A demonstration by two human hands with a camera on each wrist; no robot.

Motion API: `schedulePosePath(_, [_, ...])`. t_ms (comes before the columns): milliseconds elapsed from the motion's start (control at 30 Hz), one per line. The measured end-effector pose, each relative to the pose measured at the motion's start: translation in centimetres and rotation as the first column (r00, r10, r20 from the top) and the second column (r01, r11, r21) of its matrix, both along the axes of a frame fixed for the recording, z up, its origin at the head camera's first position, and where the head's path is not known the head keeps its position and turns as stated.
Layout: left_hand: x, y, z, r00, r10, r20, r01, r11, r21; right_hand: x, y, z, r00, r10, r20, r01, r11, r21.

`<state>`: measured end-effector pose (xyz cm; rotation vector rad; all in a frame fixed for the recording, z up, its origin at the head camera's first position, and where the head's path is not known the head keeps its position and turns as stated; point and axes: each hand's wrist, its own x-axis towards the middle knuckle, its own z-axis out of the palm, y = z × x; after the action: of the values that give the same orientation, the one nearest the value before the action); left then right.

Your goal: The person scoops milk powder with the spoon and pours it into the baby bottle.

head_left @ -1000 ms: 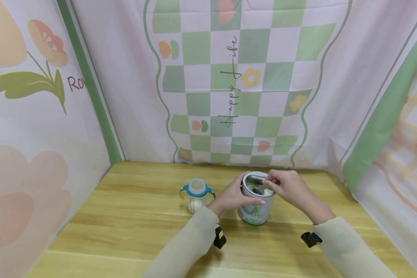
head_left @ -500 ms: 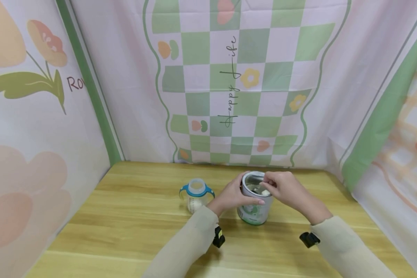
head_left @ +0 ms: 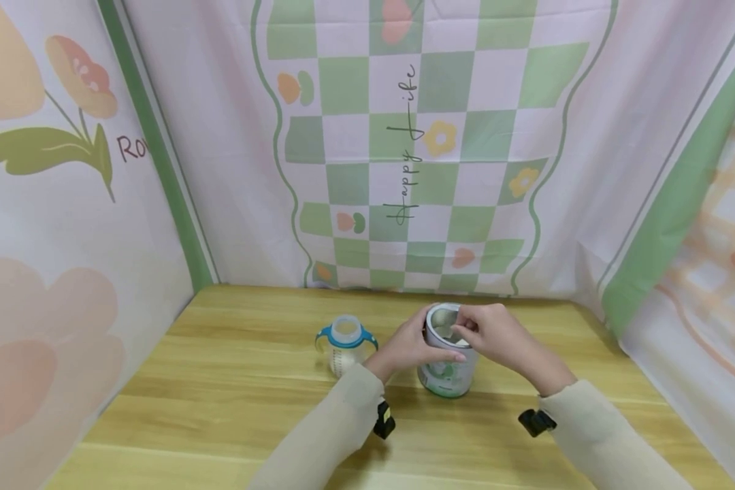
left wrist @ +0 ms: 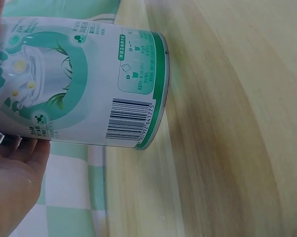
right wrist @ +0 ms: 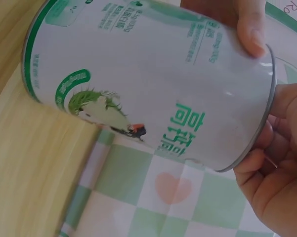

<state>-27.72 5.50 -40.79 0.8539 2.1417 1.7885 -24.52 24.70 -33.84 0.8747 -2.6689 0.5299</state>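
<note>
A white and green milk powder can (head_left: 447, 373) stands uncovered on the table, tilted slightly. My left hand (head_left: 407, 346) grips its left side near the rim, the thumb lying across the front. At the right of its mouth, my right hand (head_left: 496, 340) has curled fingers pinching a spoon, now mostly hidden by the hand and rim. In the left wrist view the can (left wrist: 96, 94) shows its barcode, with my left hand (left wrist: 15, 182) under it. The right wrist view has my right hand (right wrist: 281, 173) at the rim of the can (right wrist: 153, 69).
Left of the can stands a baby bottle (head_left: 346, 357) with blue handles, its top uncovered and pale content inside. The wooden table (head_left: 220, 381) reaches back to a checkered curtain (head_left: 398, 170). Patterned cloth hangs at both sides.
My right hand has shifted slightly left over the can's mouth, and the spoon's dark bowl, seen earlier inside, has gone out of sight. My left hand keeps its hold on the can.
</note>
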Motion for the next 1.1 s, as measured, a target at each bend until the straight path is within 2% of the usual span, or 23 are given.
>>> schedulePosePath(567, [-0.2, 0.1, -0.2, 1.000, 0.000, -0.009, 0.000, 1.000, -0.002, 0.0, 0.1, 0.3, 0.990, -0.072, 0.123, 0.086, 0.990, -0.111])
schedulePosePath(800, [-0.1, 0.0, -0.3, 1.000, 0.008, -0.016, -0.008, 1.000, -0.011, -0.1, 0.8, 0.3, 0.970, -0.138, 0.199, 0.172, 0.971, -0.168])
schedulePosePath(1100, [0.0, 0.0, -0.2, 1.000, 0.024, 0.011, -0.024, 1.000, -0.012, -0.2, 2.0, 0.3, 0.963, -0.175, 0.205, 0.221, 0.948, -0.228])
